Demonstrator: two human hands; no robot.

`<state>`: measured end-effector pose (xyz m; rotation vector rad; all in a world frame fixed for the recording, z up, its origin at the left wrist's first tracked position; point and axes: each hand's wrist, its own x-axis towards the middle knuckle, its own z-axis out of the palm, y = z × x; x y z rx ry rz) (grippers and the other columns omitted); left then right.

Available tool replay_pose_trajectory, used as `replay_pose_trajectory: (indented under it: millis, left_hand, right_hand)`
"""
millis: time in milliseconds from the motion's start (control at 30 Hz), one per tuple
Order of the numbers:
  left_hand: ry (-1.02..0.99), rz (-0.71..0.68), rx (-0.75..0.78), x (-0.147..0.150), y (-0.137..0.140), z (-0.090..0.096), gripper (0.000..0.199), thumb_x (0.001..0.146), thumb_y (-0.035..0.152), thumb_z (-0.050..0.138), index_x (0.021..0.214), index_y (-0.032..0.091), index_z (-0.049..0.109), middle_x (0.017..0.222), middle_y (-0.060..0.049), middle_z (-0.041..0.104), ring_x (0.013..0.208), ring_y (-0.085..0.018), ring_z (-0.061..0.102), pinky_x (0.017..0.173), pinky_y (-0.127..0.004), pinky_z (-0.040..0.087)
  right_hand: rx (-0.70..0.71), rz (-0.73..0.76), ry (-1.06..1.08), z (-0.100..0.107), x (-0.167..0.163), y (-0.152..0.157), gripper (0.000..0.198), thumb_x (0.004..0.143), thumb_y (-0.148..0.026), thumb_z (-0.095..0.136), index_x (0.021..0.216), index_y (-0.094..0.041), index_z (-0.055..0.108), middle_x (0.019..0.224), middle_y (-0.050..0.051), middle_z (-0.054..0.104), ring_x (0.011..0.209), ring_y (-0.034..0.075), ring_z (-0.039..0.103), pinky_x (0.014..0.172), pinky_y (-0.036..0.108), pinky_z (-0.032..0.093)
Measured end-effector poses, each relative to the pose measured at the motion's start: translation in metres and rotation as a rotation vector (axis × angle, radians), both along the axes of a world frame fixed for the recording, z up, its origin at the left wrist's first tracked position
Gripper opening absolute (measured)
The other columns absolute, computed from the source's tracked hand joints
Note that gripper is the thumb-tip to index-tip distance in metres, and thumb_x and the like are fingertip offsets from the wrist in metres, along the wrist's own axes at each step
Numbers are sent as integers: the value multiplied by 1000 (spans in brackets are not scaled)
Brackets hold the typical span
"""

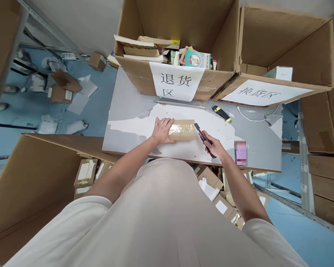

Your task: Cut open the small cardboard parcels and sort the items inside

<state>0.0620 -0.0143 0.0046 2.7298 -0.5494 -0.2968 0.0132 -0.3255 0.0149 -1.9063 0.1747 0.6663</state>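
A small taped cardboard box (185, 129) lies on the table in front of me, shiny clear tape across its top. My left hand (163, 130) grips its left end, fingers over the far edge and thumb along the near one. In my right hand (213, 145) is a black and red box cutter (202, 134), fingers wrapped round its handle. The cutter's tip points up and left, close to the box's right end; whether the two touch I cannot tell. Beyond it lies a yellow and black cutter (222, 113).
A phone (241, 153) lies right of my right hand. Along the table's (122, 100) back stand a large carton (219, 79) of books and a second labelled carton (320, 88). A white cable (252, 117) lies at right. Several parcels (211, 178) are below the front edge.
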Motion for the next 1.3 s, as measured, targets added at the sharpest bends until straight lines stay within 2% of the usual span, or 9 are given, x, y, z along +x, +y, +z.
replay_pose_trajectory:
  millis: [133, 333, 567, 700, 833, 1067, 1300]
  left_hand:
    - [3, 48, 5, 1, -2, -1, 113, 51, 61, 74, 145, 14, 31, 134, -18, 46, 125, -40, 38, 114, -60, 5]
    - [-4, 34, 3, 0, -3, -2, 113, 52, 62, 72, 145, 14, 30, 134, -18, 46, 125, -39, 37, 114, -60, 2]
    - [13, 37, 0, 1, -2, -3, 114, 52, 61, 73, 146, 14, 29, 136, -18, 44, 126, -40, 36, 115, -58, 0]
    - [13, 35, -8, 0, -1, -4, 114, 51, 61, 74, 146, 15, 29, 138, -17, 43, 128, -40, 35, 115, -56, 0]
    - [2, 46, -29, -1, -1, -4, 114, 51, 62, 74, 145, 14, 30, 137, -17, 43, 128, -40, 36, 116, -57, 1]
    - [-6, 47, -47, -1, -1, -5, 113, 49, 62, 75, 142, 14, 33, 135, -18, 44, 127, -40, 37, 116, -56, 0]
    - [7, 67, -50, 0, -2, -5, 107, 50, 60, 75, 140, 16, 37, 130, -17, 48, 123, -39, 39, 115, -57, 4]
  right_hand:
    - [2, 67, 28, 8, 10, -4, 65, 85, -29, 55, 147, -28, 36, 82, -1, 63, 47, 5, 51, 44, 19, 48]
    - [-4, 141, 99, 15, 18, -8, 67, 86, -28, 56, 148, -27, 33, 65, -4, 59, 42, 7, 49, 39, 19, 45]
    - [31, 166, 110, 11, -10, -24, 63, 85, -33, 57, 145, -29, 40, 72, -3, 62, 46, 6, 50, 43, 20, 46]
    - [58, 42, 83, 12, -14, -27, 66, 83, -39, 59, 145, -29, 40, 86, 0, 64, 48, 7, 53, 44, 21, 48]
    - [18, -45, 13, 8, -2, -16, 71, 83, -40, 58, 148, -28, 34, 87, 1, 64, 46, 7, 54, 42, 22, 48]
    - [56, 62, 53, 8, 14, -5, 70, 84, -38, 58, 148, -27, 34, 80, 0, 64, 47, 7, 53, 43, 22, 47]
    - [57, 102, 64, 9, 6, -13, 68, 82, -36, 60, 146, -28, 39, 75, -2, 63, 46, 7, 52, 42, 21, 47]
